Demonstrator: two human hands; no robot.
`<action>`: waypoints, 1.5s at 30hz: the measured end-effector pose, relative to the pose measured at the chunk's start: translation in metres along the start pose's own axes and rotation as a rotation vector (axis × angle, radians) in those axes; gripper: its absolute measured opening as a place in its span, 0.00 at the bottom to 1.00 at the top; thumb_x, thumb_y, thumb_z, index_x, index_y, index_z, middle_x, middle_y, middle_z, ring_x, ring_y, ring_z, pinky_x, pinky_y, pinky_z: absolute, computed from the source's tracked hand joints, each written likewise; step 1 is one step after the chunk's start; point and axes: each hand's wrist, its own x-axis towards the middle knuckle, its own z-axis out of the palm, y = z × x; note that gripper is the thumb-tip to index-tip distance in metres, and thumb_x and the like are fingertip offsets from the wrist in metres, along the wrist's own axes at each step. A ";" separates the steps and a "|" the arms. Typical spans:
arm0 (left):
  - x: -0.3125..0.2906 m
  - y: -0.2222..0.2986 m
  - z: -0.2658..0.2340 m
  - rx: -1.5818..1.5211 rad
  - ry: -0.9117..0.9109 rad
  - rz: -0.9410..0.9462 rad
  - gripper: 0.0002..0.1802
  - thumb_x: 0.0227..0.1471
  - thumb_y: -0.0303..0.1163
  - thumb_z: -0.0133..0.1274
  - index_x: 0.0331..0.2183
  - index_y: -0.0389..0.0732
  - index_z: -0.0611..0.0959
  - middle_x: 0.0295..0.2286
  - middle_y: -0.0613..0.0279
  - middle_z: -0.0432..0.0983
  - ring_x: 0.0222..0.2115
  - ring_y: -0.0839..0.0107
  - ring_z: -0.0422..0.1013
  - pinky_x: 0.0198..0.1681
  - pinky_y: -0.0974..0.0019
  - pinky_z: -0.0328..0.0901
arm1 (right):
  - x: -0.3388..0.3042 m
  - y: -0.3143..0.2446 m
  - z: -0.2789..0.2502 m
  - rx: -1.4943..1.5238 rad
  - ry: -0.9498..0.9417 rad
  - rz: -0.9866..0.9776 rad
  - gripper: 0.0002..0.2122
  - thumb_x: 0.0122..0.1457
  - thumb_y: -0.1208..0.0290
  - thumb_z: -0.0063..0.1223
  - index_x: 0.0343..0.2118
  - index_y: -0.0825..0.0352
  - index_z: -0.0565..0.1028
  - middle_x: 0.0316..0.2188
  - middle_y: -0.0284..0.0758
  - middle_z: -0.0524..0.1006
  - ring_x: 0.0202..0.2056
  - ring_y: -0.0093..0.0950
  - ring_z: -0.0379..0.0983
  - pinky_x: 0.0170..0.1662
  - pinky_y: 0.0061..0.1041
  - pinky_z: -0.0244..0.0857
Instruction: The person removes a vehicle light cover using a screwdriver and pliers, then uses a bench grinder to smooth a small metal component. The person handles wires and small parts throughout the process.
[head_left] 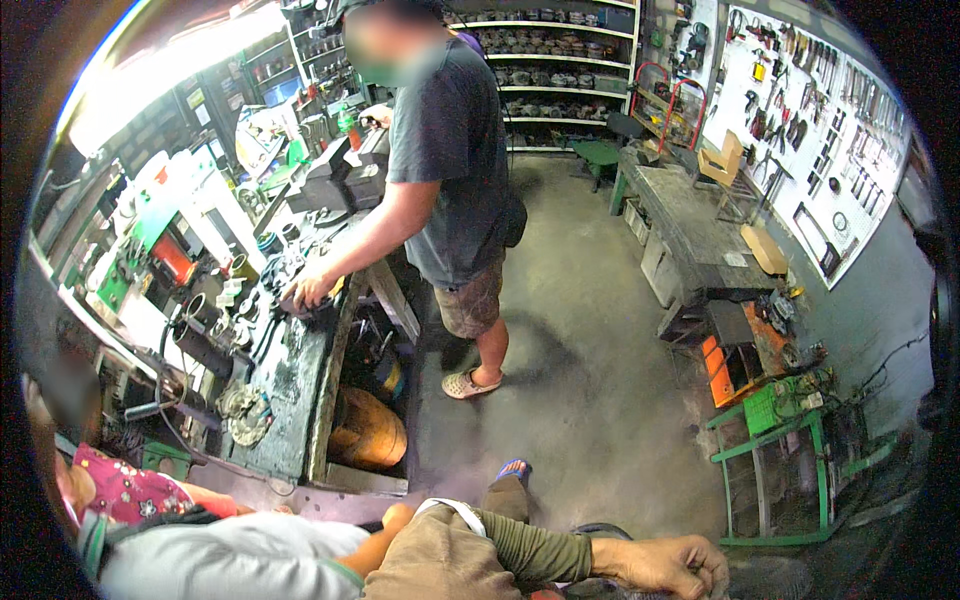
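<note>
My left hand (pixel 685 567) is at the lower edge, right of the middle. Its forearm, in an olive sleeve (pixel 540 548), stretches to the right. The fingers curl inward, and anything in them is hidden. Brown cloth (pixel 430 560) lies beside the sleeve. My right hand is out of sight. Across the floor a co-worker in a dark T-shirt (pixel 450 140) stands at the workbench (pixel 295 400). One hand of that person (pixel 312 290) rests on dark metal parts there, while the other is raised near dark machinery (pixel 335 180).
Two more people, in a grey shirt (pixel 240 555) and a flowered top (pixel 130 485), are close at left. A rusty cylinder (pixel 370 430) stands under the bench. A metal-topped table (pixel 690 235), a green frame (pixel 770 480) and a tool pegboard (pixel 800 110) line the right side.
</note>
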 end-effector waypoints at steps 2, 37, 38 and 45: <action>-0.009 0.016 -0.031 0.012 -0.015 -0.036 0.11 0.56 0.26 0.57 0.41 0.31 0.80 0.33 0.55 0.82 0.33 0.68 0.79 0.34 0.67 0.75 | 0.023 -0.008 0.019 0.055 -0.004 -0.050 0.14 0.65 0.71 0.54 0.48 0.75 0.76 0.47 0.52 0.75 0.45 0.49 0.75 0.48 0.39 0.71; 0.053 0.416 -0.524 0.175 1.312 0.171 0.19 0.60 0.36 0.58 0.46 0.30 0.78 0.36 0.59 0.81 0.35 0.73 0.75 0.40 0.69 0.71 | 0.772 -0.119 0.333 0.746 -0.329 -0.364 0.14 0.48 0.71 0.71 0.35 0.72 0.81 0.33 0.38 0.79 0.33 0.28 0.77 0.37 0.26 0.70; 0.055 0.435 -0.542 0.142 1.262 0.089 0.16 0.61 0.36 0.55 0.43 0.32 0.81 0.37 0.59 0.81 0.36 0.74 0.75 0.40 0.70 0.69 | 0.797 -0.121 0.335 0.704 -0.364 -0.373 0.13 0.49 0.72 0.70 0.36 0.71 0.80 0.33 0.37 0.79 0.29 0.29 0.74 0.34 0.25 0.68; 0.096 0.518 -0.656 -0.195 1.159 0.449 0.16 0.63 0.37 0.53 0.44 0.34 0.80 0.36 0.63 0.79 0.36 0.76 0.76 0.39 0.73 0.72 | 0.938 -0.161 0.379 0.902 -0.377 -0.324 0.14 0.49 0.78 0.66 0.40 0.68 0.79 0.32 0.35 0.78 0.22 0.21 0.67 0.27 0.24 0.64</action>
